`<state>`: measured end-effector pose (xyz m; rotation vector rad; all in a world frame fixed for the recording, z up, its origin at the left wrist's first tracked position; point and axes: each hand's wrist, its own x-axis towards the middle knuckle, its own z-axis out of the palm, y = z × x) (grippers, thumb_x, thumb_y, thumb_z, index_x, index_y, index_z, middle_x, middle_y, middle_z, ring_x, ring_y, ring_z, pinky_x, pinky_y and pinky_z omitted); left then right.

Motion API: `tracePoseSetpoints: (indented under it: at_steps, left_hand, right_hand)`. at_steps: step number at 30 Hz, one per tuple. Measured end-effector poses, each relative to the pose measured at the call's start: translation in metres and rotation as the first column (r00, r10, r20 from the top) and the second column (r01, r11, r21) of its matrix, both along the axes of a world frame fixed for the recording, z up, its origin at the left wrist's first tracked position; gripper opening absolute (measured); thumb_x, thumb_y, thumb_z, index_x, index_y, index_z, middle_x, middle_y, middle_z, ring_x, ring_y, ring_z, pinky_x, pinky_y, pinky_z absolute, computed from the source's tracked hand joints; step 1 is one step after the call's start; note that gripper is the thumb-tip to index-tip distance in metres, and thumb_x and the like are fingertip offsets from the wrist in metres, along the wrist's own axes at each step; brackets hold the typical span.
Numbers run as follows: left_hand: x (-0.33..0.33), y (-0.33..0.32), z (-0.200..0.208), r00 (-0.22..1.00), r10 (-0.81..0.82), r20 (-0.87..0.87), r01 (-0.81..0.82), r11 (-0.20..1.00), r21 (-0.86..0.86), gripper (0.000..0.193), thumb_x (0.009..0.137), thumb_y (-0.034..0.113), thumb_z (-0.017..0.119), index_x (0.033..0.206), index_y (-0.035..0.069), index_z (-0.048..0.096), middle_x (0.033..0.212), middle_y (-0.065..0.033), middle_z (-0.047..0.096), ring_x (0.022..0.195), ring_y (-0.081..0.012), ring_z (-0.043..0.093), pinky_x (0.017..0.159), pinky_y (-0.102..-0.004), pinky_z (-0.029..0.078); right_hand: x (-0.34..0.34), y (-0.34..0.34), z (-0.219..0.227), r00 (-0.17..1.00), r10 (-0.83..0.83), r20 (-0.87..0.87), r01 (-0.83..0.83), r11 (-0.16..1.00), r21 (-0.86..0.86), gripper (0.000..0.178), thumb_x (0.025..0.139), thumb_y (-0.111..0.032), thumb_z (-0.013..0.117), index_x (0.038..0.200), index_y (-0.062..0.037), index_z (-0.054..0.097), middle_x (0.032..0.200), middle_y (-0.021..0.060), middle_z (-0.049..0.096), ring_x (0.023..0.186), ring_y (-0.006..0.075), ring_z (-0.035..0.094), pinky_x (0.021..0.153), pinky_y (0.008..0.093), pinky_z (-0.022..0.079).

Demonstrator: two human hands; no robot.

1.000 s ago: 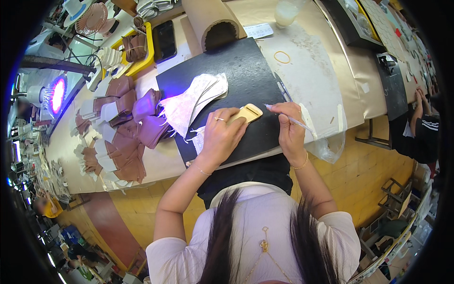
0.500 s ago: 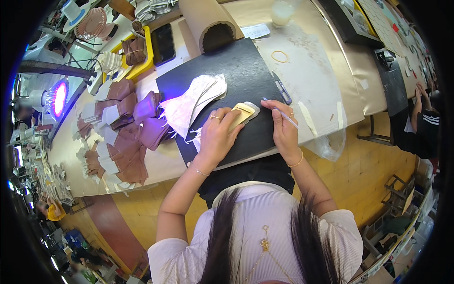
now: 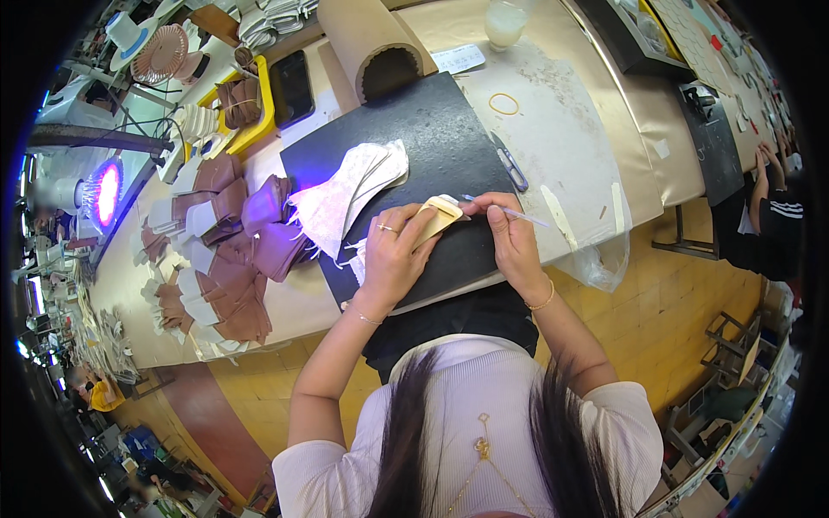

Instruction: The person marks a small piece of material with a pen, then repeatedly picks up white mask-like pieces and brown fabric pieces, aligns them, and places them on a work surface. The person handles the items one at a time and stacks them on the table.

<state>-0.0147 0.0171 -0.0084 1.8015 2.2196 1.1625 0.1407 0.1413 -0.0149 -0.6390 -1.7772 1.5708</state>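
Note:
Over the black board [image 3: 466, 125], my left hand [image 3: 393, 259] presses a cream-yellow slotted template [image 3: 439, 216] against a pale fabric piece that lies mostly hidden beneath it. My right hand [image 3: 515, 246] is closed around a slim, light-coloured pen [image 3: 528, 217]. The pen's tip points left, close by the template's far right end; whether it touches cannot be made out. A fanned stack of white cut pieces [image 3: 358, 177] with frayed edges lies on the board beyond my left hand. Thread snips [image 3: 511, 164] rest at the board's right edge.
Piles of brown and white cut pieces [image 3: 229, 293] cover the table's left. Behind stand a yellow tray [image 3: 266, 95], a black phone [image 3: 291, 86], a brown cardboard tube [image 3: 367, 34] and a cloudy cup [image 3: 506, 24]. A rubber band [image 3: 503, 104] lies at right; a lit lamp [image 3: 105, 195] glows at left.
My right hand has brought the pen's tip left, nearer the template. The template and left hand have shifted slightly, and less of the pale piece shows past the template's end.

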Motion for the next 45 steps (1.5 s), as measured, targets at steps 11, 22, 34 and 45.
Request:
tracePoseSetpoints:
  at_steps: [11, 22, 34, 45]
  left_hand:
    - [-0.003, -0.014, 0.001, 0.985, -0.07, 0.155, 0.045, 0.986, 0.158, 0.053, 0.067, 0.0, 0.08, 0.116, 0.008, 0.061, 0.107, -0.0143, 0.061, 0.097, -0.033, 0.062, 0.081, -0.0399, 0.051]
    - [-0.011, -0.101, 0.147, 0.869, 0.307, 0.387, -0.467, 0.766, 0.441, 0.06, 0.065, -0.011, 0.082, 0.118, 0.005, 0.057, 0.115, -0.0189, 0.058, 0.099, -0.0274, 0.063, 0.089, -0.0356, 0.056]
    - [-0.086, 0.009, 0.055, 0.961, 0.262, -0.089, -0.272, 0.953, -0.131, 0.043, 0.076, 0.017, 0.081, 0.113, 0.004, 0.062, 0.11, -0.0151, 0.063, 0.099, -0.0352, 0.063, 0.083, -0.0409, 0.051]
    - [0.006, -0.002, 0.013, 0.993, 0.051, 0.104, -0.038, 0.991, -0.125, 0.03, 0.075, 0.009, 0.078, 0.103, 0.004, 0.071, 0.107, -0.0116, 0.062, 0.094, -0.0303, 0.059, 0.082, -0.0401, 0.048]
  right_hand:
    - [-0.009, -0.008, -0.001, 0.98, 0.061, -0.191, -0.129, 0.921, -0.368, 0.034, 0.108, -0.032, 0.037, 0.121, -0.0015, 0.046, 0.115, 0.014, 0.056, 0.109, 0.0226, 0.065, 0.094, 0.0342, 0.052]
    - [-0.015, -0.013, 0.002, 0.996, 0.082, -0.026, -0.079, 0.993, 0.082, 0.026, 0.105, -0.02, 0.047, 0.113, -0.001, 0.061, 0.108, 0.0136, 0.061, 0.098, 0.0244, 0.061, 0.089, 0.0326, 0.048]
    - [0.003, -0.002, 0.002, 0.998, -0.064, 0.004, 0.062, 0.975, 0.213, 0.029, 0.107, -0.023, 0.04, 0.115, -0.0014, 0.058, 0.114, 0.0148, 0.063, 0.109, 0.0247, 0.061, 0.102, 0.0357, 0.042]
    - [-0.008, -0.002, -0.006, 0.99, -0.061, 0.124, 0.03, 0.97, 0.241, 0.019, 0.104, -0.015, 0.048, 0.112, -0.0022, 0.059, 0.106, 0.0121, 0.06, 0.1, 0.026, 0.061, 0.091, 0.0347, 0.045]
